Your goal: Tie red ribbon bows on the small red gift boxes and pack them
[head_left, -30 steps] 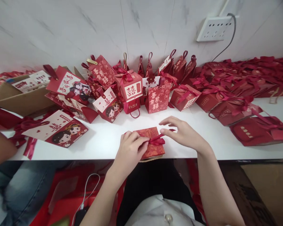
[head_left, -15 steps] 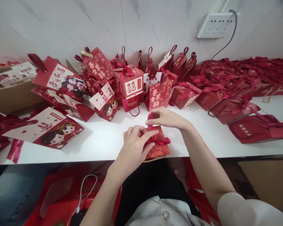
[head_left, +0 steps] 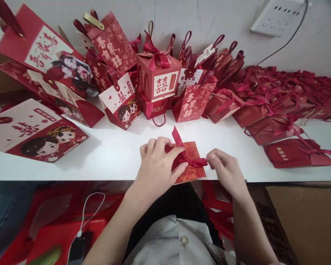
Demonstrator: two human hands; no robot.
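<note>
A small red patterned box (head_left: 194, 151) lies at the front edge of the white table, with a dark red ribbon (head_left: 194, 162) tied in a bow on it. My left hand (head_left: 161, 162) pinches the knot of the bow between thumb and forefinger, over the box's left side. One ribbon end stands up beyond my fingers. To the right of the box, my right hand (head_left: 223, 167) has its fingers curled and the thumb against the forefinger, at the tip of the ribbon's right end.
Red gift boxes (head_left: 158, 79) with handles and bows line the back of the white table (head_left: 113, 162). A heap of flat red boxes (head_left: 292, 88) lies at the right. A wall socket (head_left: 278, 16) hangs above. Below are a red stool (head_left: 44, 235) and a cardboard box (head_left: 311, 221).
My right hand has moved from the upright ribbon end down and right to the bow's right end. My left hand still holds the knot. The view has shifted.
</note>
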